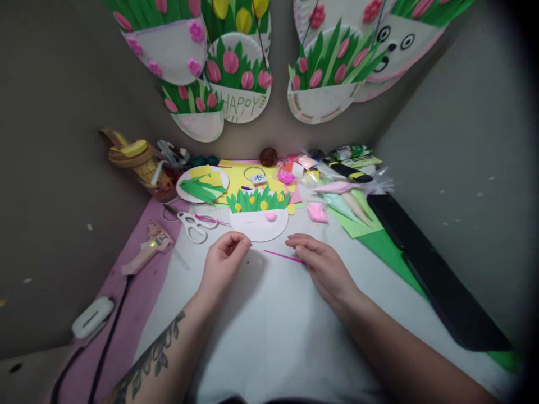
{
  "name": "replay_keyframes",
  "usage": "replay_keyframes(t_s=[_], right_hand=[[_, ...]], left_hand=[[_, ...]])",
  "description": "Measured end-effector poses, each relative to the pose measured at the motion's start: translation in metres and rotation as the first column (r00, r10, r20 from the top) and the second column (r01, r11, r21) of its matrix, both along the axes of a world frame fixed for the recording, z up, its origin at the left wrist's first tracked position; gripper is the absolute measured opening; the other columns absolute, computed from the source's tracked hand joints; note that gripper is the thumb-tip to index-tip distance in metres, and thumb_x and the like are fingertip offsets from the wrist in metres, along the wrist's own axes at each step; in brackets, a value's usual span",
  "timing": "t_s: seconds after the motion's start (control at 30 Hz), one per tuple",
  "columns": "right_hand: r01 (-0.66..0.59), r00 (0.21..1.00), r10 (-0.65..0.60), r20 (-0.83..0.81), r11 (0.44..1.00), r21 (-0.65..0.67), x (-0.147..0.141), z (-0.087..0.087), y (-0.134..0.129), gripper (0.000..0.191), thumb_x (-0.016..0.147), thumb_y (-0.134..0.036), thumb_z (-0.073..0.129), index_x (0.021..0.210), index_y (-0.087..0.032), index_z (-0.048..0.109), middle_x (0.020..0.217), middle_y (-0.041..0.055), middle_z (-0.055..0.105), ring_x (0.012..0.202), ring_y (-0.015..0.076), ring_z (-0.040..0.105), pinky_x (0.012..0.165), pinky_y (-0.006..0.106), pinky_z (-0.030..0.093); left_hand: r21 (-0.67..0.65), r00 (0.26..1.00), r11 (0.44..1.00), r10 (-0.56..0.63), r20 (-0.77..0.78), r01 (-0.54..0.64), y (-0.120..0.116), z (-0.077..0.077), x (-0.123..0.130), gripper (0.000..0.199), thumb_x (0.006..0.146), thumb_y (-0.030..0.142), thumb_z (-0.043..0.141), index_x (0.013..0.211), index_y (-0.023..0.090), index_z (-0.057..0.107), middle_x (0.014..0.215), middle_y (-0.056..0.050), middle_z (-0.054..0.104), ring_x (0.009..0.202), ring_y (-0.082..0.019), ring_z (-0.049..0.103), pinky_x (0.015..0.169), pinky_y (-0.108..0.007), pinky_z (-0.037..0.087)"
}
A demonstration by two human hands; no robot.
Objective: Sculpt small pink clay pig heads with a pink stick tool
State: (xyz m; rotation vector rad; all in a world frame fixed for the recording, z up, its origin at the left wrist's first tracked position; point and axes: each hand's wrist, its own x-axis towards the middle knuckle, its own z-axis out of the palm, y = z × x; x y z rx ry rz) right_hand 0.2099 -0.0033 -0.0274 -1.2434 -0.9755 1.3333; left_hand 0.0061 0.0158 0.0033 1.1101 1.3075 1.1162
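A white paper-plate pocket (256,225) with green paper grass and yellow flowers lies in the middle of the table, a pink lump (270,216) on its front. Below its left edge is my left hand (225,258), fingers curled and pressed together; what they hold, if anything, is too small to name. My right hand (318,261) is to the lower right of the plate, its fingers partly bent, thumb side toward the plate. A thin pink stick (281,256) extends left from beneath its fingertips; whether they grip it is unclear.
White scissors (193,225) and a pink glue gun (154,247) with a cord lie left. Behind are a plate with green strips (202,193), yellow paper and a cup (143,165). Piping bags (349,205), a pink clay packet (317,212) and a long black object (438,275) are right.
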Motion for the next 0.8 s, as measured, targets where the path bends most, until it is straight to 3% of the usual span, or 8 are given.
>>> replay_keyframes(t_s=[0.13, 0.3, 0.37, 0.47, 0.57, 0.8], right_hand=[[-0.010, 0.999, 0.008, 0.051, 0.998, 0.054, -0.001, 0.000, -0.001, 0.015, 0.078, -0.033, 0.065, 0.086, -0.026, 0.075, 0.112, 0.0050, 0.060, 0.111, 0.0233, 0.054, 0.093, 0.036, 0.041], [-0.069, 0.956, -0.002, 0.292, 0.970, 0.232, -0.006, 0.008, -0.010, 0.015, 0.082, -0.030, 0.061, 0.090, -0.029, 0.074, 0.112, 0.0054, 0.058, 0.108, 0.0216, 0.056, 0.086, 0.035, 0.047], [-0.105, 0.922, -0.042, 0.385, 0.930, 0.351, -0.008, 0.011, -0.015, 0.017, 0.083, -0.025, 0.061, 0.093, -0.029, 0.074, 0.111, 0.0053, 0.058, 0.104, 0.0196, 0.058, 0.087, 0.035, 0.047], [-0.164, 0.858, -0.149, 0.492, 0.827, 0.537, -0.011, 0.014, -0.020, 0.022, 0.084, -0.018, 0.060, 0.099, -0.029, 0.072, 0.110, 0.0054, 0.058, 0.099, 0.0178, 0.057, 0.086, 0.035, 0.048], [-0.209, 0.797, -0.238, 0.555, 0.753, 0.624, -0.013, 0.015, -0.022, 0.025, 0.084, -0.014, 0.059, 0.102, -0.028, 0.070, 0.108, 0.0060, 0.058, 0.098, 0.0187, 0.056, 0.080, 0.035, 0.049], [-0.209, 0.735, -0.345, 0.584, 0.704, 0.679, -0.017, 0.014, -0.023, 0.019, 0.083, -0.013, 0.061, 0.096, -0.024, 0.069, 0.105, 0.0070, 0.059, 0.095, 0.0196, 0.056, 0.074, 0.035, 0.049]], left_hand=[[-0.012, 0.997, 0.998, -0.066, -0.050, 0.066, -0.005, 0.001, 0.005, 0.022, 0.081, 0.038, 0.062, 0.075, 0.017, 0.065, 0.055, 0.005, 0.047, 0.049, -0.007, 0.033, 0.048, -0.022, 0.025], [-0.033, 0.988, 0.987, -0.156, -0.010, 0.156, -0.011, -0.003, 0.014, 0.023, 0.081, 0.040, 0.063, 0.076, 0.017, 0.066, 0.059, 0.004, 0.053, 0.049, -0.007, 0.035, 0.050, -0.022, 0.028], [-0.050, 0.980, 0.978, -0.200, 0.020, 0.201, -0.014, -0.004, 0.018, 0.023, 0.080, 0.040, 0.065, 0.076, 0.017, 0.066, 0.061, 0.003, 0.055, 0.050, -0.007, 0.036, 0.051, -0.022, 0.030], [-0.063, 0.972, 0.971, -0.229, 0.052, 0.232, -0.018, -0.005, 0.023, 0.023, 0.079, 0.040, 0.067, 0.078, 0.017, 0.067, 0.065, 0.002, 0.059, 0.052, -0.008, 0.040, 0.053, -0.022, 0.033], [-0.065, 0.968, 0.966, -0.250, 0.035, 0.252, -0.021, -0.004, 0.026, 0.024, 0.080, 0.040, 0.064, 0.077, 0.016, 0.067, 0.063, 0.002, 0.058, 0.053, -0.009, 0.041, 0.054, -0.023, 0.033], [-0.051, 0.934, 0.933, -0.356, 0.017, 0.357, -0.024, -0.004, 0.029, 0.033, 0.085, 0.043, 0.058, 0.066, 0.016, 0.060, 0.056, 0.004, 0.045, 0.053, -0.009, 0.035, 0.052, -0.023, 0.028]])
